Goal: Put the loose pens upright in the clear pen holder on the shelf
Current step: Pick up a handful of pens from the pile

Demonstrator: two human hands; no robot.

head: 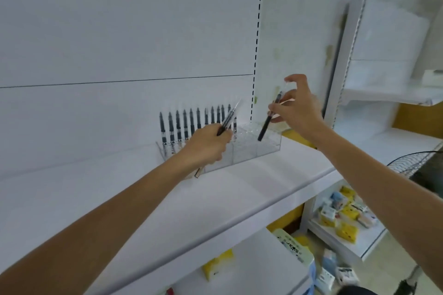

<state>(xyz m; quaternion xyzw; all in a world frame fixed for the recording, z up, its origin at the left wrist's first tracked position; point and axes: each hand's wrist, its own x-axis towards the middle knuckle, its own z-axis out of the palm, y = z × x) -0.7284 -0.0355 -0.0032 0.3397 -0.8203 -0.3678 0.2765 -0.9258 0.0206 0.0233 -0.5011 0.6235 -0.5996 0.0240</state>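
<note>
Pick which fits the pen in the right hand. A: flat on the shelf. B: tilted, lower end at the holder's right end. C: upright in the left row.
B: the right hand pinches the pen at a slant, its lower end at the right end of the holder.

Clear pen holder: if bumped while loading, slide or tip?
Probably slides, not tips: the clear pen holder is long and low on the smooth shelf. Looks like thin clear plastic, so likely light and stiff. The upright pens fill its left part, so the emptier right end may swing first.
</note>
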